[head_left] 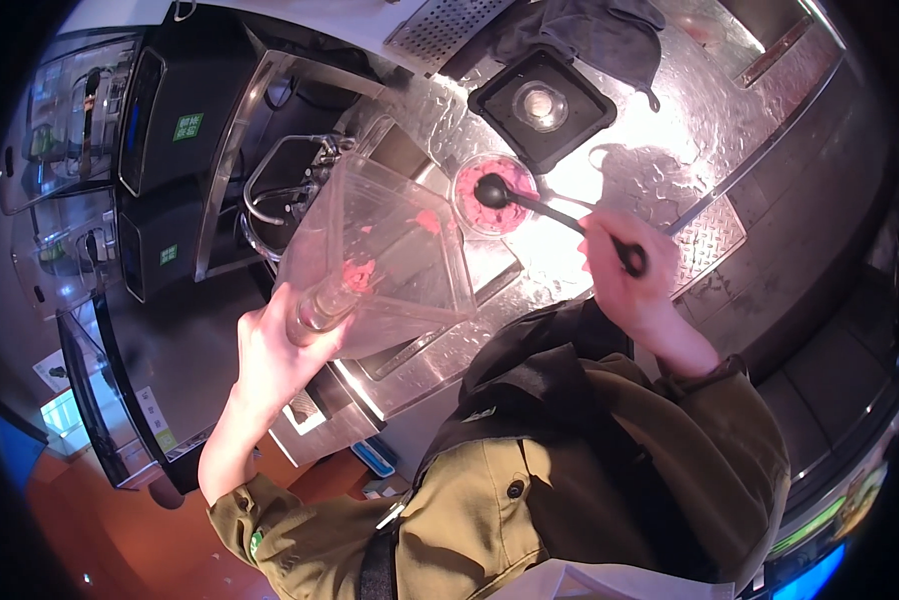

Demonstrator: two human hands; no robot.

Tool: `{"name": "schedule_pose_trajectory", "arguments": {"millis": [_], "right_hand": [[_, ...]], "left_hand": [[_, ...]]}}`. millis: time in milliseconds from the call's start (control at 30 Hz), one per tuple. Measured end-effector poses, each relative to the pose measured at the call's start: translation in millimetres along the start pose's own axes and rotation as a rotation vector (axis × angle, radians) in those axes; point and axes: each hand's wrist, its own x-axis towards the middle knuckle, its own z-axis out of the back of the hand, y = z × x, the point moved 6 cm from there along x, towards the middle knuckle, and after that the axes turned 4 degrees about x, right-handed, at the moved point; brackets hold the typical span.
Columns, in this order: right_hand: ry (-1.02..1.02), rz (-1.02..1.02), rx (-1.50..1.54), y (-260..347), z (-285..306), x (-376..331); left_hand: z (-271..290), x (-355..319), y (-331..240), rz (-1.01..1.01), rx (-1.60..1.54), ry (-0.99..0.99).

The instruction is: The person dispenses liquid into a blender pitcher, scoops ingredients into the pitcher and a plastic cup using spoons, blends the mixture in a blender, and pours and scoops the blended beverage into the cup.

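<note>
My right hand [630, 265] is closed around the handle of a black long-handled spoon [555, 212]. The spoon's rounded head lies over a clear round container [460, 218] that holds pink, chunky pulp [505, 215]. At the left, my left hand [285, 345] grips a clear, square-sided container [410, 285], which is tilted. Bits of the same pink pulp cling inside it. A clear round part [320, 310] shows at my left fingers; whether it belongs to the container, I cannot tell.
Behind the pulp container, a black square tray-like base [580, 85] with a clear round piece [540, 106] stands on the wet steel counter [705, 130]. A dark cloth [610, 40] lies farther back. A metal faucet [260, 200] and black machines [185, 110] are at the left.
</note>
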Motion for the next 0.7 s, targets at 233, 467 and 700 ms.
{"name": "schedule_pose_trajectory", "arguments": {"millis": [233, 467, 700], "right_hand": [[0.147, 0.187, -0.032, 36, -13, 17], [0.225, 0.140, -0.170, 36, -15, 23], [0.234, 0.239, -0.155, 49, -17, 25]], "left_hand": [[0, -6, 2, -0.032, -0.015, -0.005], [-4, -6, 8, -0.015, -0.039, -0.002], [-6, -8, 7, -0.035, -0.044, 0.003]]}}
